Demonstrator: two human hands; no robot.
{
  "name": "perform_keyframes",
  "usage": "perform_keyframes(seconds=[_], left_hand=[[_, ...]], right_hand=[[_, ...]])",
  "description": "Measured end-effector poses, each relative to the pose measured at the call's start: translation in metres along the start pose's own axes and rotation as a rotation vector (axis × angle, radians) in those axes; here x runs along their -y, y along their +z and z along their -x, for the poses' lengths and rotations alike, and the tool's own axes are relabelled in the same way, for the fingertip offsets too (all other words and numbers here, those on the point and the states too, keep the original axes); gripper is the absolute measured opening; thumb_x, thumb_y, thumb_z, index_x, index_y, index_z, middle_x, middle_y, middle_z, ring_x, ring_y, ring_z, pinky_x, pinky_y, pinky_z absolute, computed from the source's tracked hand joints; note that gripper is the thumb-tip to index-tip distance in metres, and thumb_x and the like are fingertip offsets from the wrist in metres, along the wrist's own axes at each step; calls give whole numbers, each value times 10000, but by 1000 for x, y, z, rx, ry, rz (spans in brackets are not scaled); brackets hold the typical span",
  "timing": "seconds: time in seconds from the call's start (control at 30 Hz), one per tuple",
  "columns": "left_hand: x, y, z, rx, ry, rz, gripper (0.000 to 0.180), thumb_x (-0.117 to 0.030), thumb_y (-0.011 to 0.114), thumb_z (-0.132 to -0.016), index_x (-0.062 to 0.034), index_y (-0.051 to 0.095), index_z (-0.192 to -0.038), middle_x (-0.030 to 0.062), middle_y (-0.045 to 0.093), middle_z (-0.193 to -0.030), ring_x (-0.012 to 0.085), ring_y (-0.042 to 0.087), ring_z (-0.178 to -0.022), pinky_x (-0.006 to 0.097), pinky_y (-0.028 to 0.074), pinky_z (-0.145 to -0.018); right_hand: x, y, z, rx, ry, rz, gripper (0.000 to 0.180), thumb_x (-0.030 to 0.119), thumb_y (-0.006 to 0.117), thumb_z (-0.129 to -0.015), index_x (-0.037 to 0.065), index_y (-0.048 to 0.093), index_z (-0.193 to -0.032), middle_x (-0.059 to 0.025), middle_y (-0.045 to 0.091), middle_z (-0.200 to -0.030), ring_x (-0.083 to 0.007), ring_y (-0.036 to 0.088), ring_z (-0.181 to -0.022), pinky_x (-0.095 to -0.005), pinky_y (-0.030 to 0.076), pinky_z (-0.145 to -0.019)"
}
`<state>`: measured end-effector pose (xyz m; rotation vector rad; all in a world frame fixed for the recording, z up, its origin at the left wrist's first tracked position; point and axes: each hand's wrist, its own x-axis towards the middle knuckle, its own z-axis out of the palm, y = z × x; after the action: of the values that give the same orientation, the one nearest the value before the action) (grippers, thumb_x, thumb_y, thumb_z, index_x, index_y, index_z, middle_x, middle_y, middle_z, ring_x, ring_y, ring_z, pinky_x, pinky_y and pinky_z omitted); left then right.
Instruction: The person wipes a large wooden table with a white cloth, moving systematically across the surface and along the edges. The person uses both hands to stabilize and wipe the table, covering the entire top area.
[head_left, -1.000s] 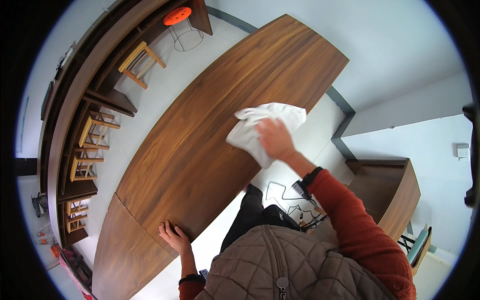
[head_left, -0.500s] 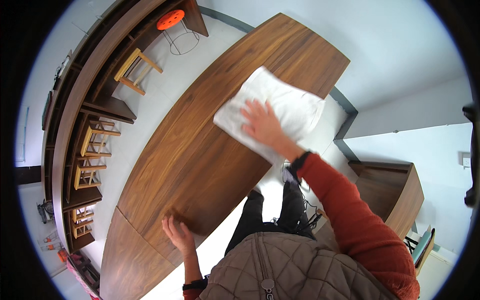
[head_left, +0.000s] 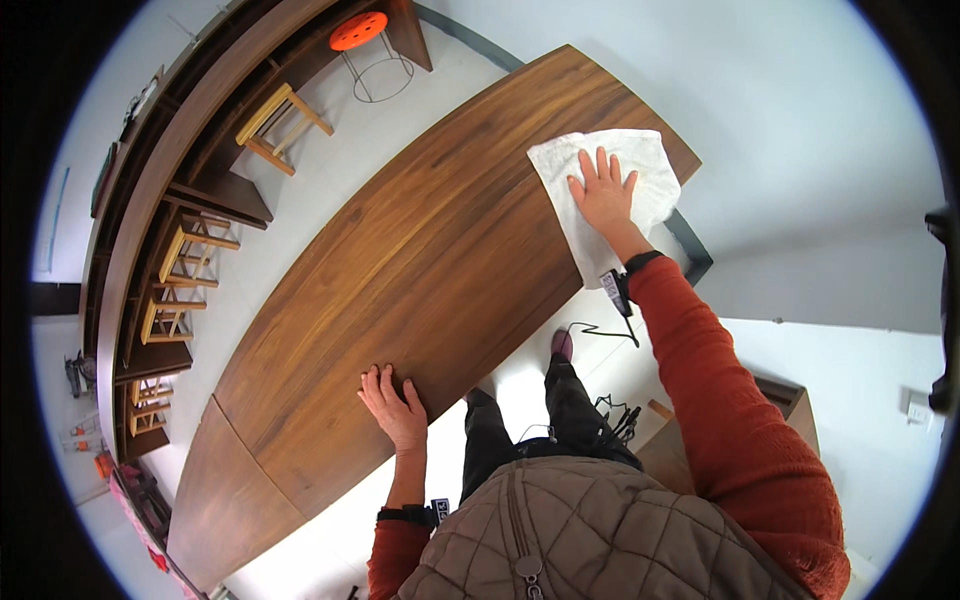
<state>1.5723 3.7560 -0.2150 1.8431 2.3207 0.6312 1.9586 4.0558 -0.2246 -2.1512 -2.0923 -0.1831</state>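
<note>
A long brown wooden table (head_left: 420,270) runs from lower left to upper right. A white cloth (head_left: 570,175) lies spread flat near its far right end. My right hand (head_left: 603,192) presses flat on the cloth, fingers apart. My left hand (head_left: 393,405) rests palm down on the table's near edge, holding nothing.
An orange round stool (head_left: 358,30) stands at the top. Several wooden stools (head_left: 272,125) line a dark counter (head_left: 130,230) on the left. A black cable (head_left: 600,332) lies on the white floor below the table's right end. A wooden cabinet (head_left: 790,400) stands at the right.
My right hand has slid the cloth along the table toward its far right end, and the cloth has spread out flat. My left hand has stayed on the near edge.
</note>
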Motion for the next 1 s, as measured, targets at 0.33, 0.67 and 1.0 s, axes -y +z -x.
perform_keyframes(seconds=[0.33,0.67,1.0], left_hand=[[-7,1,-1,-60,-32,-102,369,-168,569,-929,-42,528,-1273,184,457,-1394,402,376,-1342,555,229,-1147],[-6,0,1,-63,-46,-107,370,-163,568,-921,-39,534,-1268,183,464,-1396,405,379,-1342,544,233,-1150],[-3,3,2,-78,-11,-108,377,-152,583,-919,-26,530,-1270,189,461,-1401,411,372,-1346,556,237,-1146]], right_hand=[[46,-12,97,37,-550,-434,472,298,564,-914,119,531,-1350,-118,476,-1418,-273,418,-1336,-514,277,-1121],[-76,15,-57,-157,-90,-62,563,435,522,-916,191,464,-1420,-127,397,-1486,-331,369,-1360,-619,221,-1108],[23,-18,80,41,-575,-442,495,286,557,-902,124,512,-1368,-101,438,-1459,-291,363,-1374,-529,211,-1153]])
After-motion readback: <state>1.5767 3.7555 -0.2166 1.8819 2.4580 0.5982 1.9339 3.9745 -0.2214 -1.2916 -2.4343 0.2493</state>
